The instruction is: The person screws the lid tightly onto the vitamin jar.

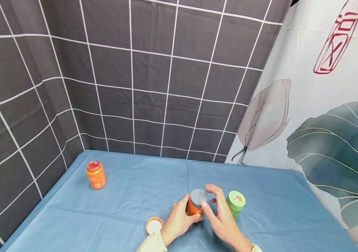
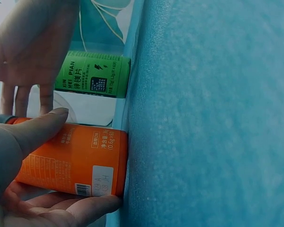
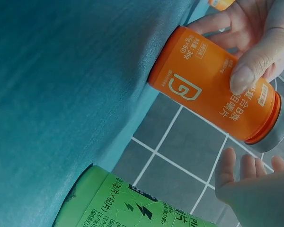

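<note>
My left hand (image 1: 176,219) grips an orange pill bottle (image 2: 71,158) around its body, thumb on one side and fingers on the other. The bottle stands upright on the blue cloth and has a grey lid (image 1: 199,196) on top. Beside the lid is my right hand (image 1: 224,220), fingers spread and slightly bent. In the right wrist view its fingertips (image 3: 248,165) show a gap to the grey lid; contact by the thumb I cannot tell. A green bottle (image 1: 236,204) with a light green lid stands just beyond the right hand.
An open orange bottle (image 1: 97,179) with a red top stands at the back left of the blue-covered table (image 1: 119,196). An orange cap (image 1: 154,225) lies white inside up, left of my left hand. Dark gridded cloth (image 1: 150,105) hangs behind the table.
</note>
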Available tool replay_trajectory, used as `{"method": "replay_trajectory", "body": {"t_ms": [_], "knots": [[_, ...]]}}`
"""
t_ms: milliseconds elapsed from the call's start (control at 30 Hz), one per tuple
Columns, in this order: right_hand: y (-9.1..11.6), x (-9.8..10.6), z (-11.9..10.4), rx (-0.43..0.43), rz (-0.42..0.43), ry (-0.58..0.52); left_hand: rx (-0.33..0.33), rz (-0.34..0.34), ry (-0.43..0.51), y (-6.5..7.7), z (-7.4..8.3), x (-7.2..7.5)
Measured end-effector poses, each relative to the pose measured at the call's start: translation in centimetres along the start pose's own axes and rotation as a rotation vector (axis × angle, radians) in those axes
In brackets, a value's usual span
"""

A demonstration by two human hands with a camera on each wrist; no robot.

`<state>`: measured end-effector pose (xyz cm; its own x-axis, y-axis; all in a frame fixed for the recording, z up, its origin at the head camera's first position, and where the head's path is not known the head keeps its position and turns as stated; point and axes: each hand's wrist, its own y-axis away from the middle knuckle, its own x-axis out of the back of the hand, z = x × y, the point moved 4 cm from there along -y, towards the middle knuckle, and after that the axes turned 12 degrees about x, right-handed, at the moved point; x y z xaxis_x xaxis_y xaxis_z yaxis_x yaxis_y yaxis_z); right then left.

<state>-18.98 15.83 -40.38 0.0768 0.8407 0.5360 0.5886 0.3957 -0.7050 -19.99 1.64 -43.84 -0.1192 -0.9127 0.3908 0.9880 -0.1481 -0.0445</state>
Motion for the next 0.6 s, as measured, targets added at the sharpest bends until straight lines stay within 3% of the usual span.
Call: {"method": "replay_trajectory", "body": {"t_ms": [233,600], "knots": [[0.37,-0.4,0.43,0.021,-0.057,-0.04,0.021,-0.007,-0.024,0.02,-0.06,0.04],[0.45,-0.32,0.52,0.013,-0.074,-0.038,0.048,-0.001,-0.051,0.01,-0.17,0.02]]}}
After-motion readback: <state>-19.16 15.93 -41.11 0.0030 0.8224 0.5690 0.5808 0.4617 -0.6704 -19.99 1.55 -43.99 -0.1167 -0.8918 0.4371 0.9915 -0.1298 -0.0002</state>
